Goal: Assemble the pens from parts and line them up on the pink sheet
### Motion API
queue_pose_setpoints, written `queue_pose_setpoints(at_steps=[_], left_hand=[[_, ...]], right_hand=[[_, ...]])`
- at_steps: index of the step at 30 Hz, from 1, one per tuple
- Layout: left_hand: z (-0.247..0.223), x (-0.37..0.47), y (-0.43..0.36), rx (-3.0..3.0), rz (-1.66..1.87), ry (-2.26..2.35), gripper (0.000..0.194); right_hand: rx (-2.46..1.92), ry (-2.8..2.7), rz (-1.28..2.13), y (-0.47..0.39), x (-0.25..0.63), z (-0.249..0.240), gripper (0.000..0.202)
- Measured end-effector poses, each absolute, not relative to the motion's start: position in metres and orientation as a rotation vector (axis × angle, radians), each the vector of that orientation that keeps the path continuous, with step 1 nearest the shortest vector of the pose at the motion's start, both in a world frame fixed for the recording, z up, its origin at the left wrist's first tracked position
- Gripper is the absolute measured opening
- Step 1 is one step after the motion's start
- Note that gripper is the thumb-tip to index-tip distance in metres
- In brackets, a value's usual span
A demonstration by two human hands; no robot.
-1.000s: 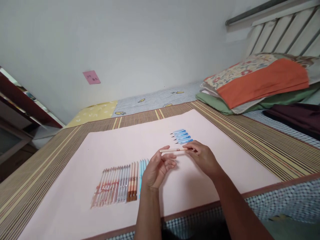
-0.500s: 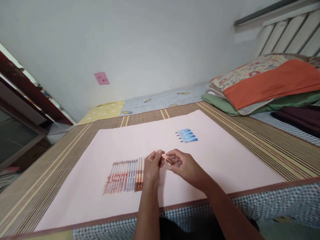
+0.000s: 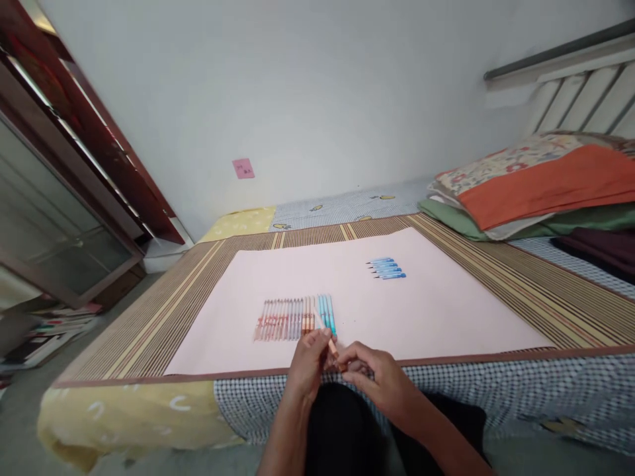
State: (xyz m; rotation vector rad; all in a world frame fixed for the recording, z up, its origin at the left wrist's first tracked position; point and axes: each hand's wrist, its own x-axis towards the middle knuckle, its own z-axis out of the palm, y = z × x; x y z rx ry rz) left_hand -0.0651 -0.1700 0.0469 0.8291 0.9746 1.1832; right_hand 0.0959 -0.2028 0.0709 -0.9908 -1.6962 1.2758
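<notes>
My left hand [image 3: 308, 363] is closed round the barrel of a slim pen [image 3: 319, 320], pale at its far end and orange to brown at the near end. The fingers of my right hand [image 3: 376, 375] pinch that brown near end. The pen slants over the front edge of a pink sheet [image 3: 436, 304]. Just beyond my left hand lies a row of pens: reddish clear ones [image 3: 275, 320], greyish ones [image 3: 297, 318], orange-brown ones [image 3: 307, 316] and turquoise ones [image 3: 327, 309]. Part of this row is hidden by the held pen and my left hand.
Several blue pens [image 3: 387, 268] with dark tips lie farther back on the sheet. A striped mat [image 3: 178, 301] is under it. Folded cloths and a cushion [image 3: 550, 188] are stacked at right. A pink note [image 3: 243, 168] is on the wall. My dark-clothed knees are below.
Both hands have drawn back toward me with the pen, to the sheet's front edge. The turquoise pens, hidden before, now show. My view has shifted, bringing more floor into sight at left.
</notes>
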Motion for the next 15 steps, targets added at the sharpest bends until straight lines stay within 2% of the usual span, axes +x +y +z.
queue_pose_setpoints(at_steps=[8, 11, 15], left_hand=[[0.014, -0.073, -0.224, 0.915, 1.295, 1.162, 0.057], [-0.006, -0.067, -0.244, 1.133, 1.36, 1.364, 0.048], [-0.033, -0.059, -0.263, 1.538, 1.282, 1.512, 0.028]], right_hand=[[-0.956, -1.734, 1.143, -0.222, 0.071, 0.047, 0.016], [-1.033, -1.735, 0.99, -0.201, 0.069, 0.04, 0.01], [-1.053, -1.796, 0.772, -0.164, 0.063, 0.033, 0.01]])
